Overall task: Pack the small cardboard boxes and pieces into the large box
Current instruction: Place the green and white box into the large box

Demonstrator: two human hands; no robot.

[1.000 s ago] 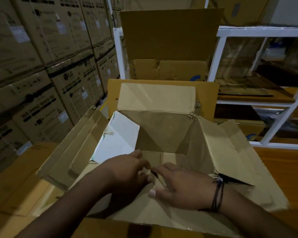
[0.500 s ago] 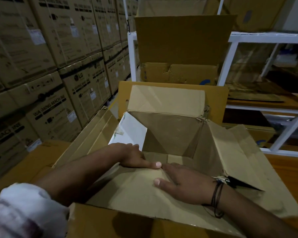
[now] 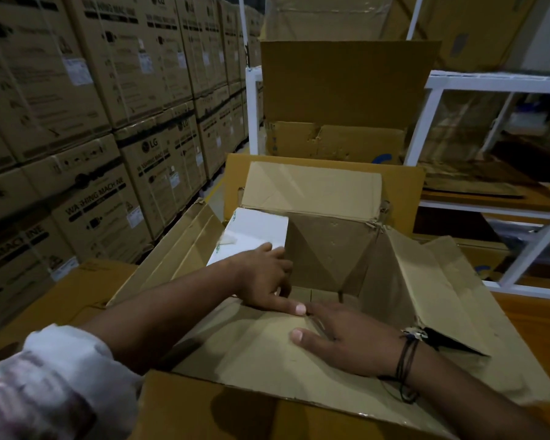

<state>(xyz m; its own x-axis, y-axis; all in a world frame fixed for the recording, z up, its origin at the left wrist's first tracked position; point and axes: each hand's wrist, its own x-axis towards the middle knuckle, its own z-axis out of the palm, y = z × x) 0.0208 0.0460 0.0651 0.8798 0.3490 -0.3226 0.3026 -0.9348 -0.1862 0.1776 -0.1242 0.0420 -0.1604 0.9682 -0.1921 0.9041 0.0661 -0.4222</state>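
Head view shows the large box [image 3: 404,281] open, with a flat cardboard sheet [image 3: 251,354] lying slanted inside its near side and a white panel [image 3: 254,230] leaning at its left wall. The right hand [image 3: 346,341] lies flat and open on the sheet. The left hand [image 3: 261,281] sets a straight thumb on the sheet's far edge, its fingers loosely bent and gripping nothing visible. The sheet looks light, stiff and easily creased, so it is probably best held by its edges.

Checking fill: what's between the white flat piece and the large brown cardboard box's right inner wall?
Head view: between white flat piece and right inner wall, only bare far wall and floor strip.
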